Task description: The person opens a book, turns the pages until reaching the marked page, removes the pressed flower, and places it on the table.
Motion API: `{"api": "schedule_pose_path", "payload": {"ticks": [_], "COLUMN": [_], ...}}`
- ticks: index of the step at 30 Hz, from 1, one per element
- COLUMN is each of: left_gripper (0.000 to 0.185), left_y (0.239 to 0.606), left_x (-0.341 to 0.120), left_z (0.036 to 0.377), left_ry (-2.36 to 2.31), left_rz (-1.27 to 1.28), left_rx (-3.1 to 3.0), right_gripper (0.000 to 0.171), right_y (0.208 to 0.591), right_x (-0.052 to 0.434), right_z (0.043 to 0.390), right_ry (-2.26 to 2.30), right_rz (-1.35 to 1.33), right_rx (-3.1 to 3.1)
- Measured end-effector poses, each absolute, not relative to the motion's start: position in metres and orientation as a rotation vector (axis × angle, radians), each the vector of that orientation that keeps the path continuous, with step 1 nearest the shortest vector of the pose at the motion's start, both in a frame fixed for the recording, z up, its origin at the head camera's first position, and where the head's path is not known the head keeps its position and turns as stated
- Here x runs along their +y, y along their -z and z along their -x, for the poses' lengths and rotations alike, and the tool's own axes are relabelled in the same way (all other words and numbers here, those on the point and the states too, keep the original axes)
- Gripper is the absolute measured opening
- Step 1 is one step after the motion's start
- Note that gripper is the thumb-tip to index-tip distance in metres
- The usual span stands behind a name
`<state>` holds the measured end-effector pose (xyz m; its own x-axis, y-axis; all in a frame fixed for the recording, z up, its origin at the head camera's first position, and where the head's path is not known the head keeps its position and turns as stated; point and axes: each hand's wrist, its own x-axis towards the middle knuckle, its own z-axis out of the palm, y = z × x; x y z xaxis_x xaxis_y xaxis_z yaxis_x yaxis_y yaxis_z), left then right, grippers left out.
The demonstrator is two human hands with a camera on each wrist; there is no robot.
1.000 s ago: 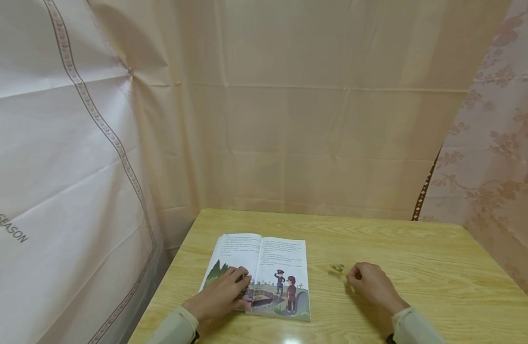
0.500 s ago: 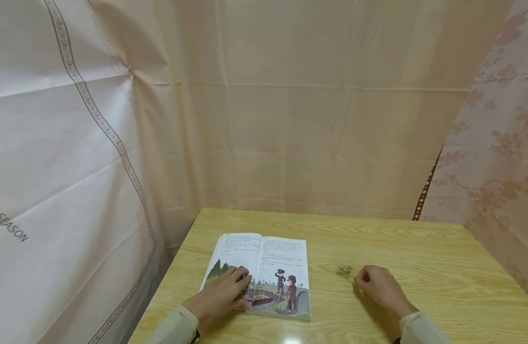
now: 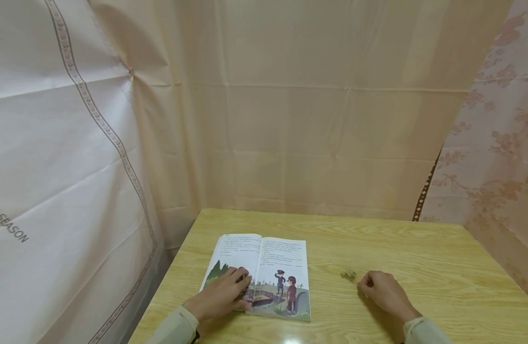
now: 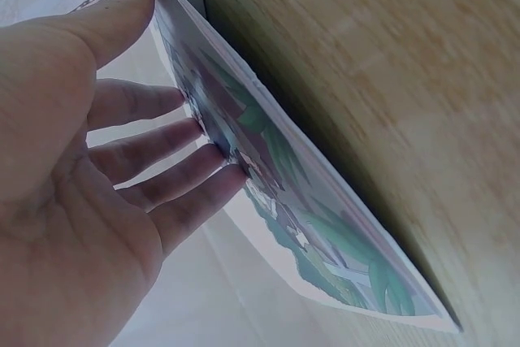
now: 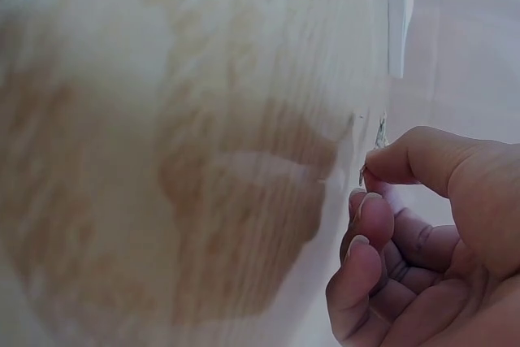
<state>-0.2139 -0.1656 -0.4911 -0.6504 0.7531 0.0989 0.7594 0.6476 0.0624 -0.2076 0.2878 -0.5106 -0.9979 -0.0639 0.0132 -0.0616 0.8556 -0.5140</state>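
Observation:
An open picture book (image 3: 283, 255) lies flat on the wooden table, with printed text above coloured drawings. My left hand (image 3: 223, 292) rests on its left page near the spine. In the left wrist view the fingertips (image 4: 231, 176) touch the illustrated page, fairly straight, and the thumb lies at the book's edge. To the right of the book, my right hand (image 3: 385, 292) pinches the stem end of a small dried, greenish-yellow plant sprig (image 3: 349, 276) between thumb and index finger. The right wrist view shows only a thin sliver of the sprig (image 5: 381, 132); the other fingers are curled.
The light wood table (image 3: 418, 248) reaches out past both hands. A beige cloth curtain (image 3: 311, 143) hangs behind it. A white printed cloth (image 3: 66, 167) hangs at the left and a floral cloth (image 3: 500, 153) at the right.
My right hand has moved a little to the right and towards me, carrying the sprig away from the book. The left hand and the book have stayed in place.

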Motion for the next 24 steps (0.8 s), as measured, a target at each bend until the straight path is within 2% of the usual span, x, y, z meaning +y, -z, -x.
{"api": "schedule_pose_path", "payload": {"ticks": [24], "left_gripper": [0.067], "left_y": [0.4933], "left_x": [-0.1684], "left_z": [0.2135], "left_ry": [0.159], "left_rz": [1.316], "left_rx": [-2.764], "right_gripper": [0.012], "right_y": [0.5144], "right_x": [0.2910], "right_z": [0.2048], "right_ry": [0.853], "right_rz": [0.132], "right_rx": [3.045]}}
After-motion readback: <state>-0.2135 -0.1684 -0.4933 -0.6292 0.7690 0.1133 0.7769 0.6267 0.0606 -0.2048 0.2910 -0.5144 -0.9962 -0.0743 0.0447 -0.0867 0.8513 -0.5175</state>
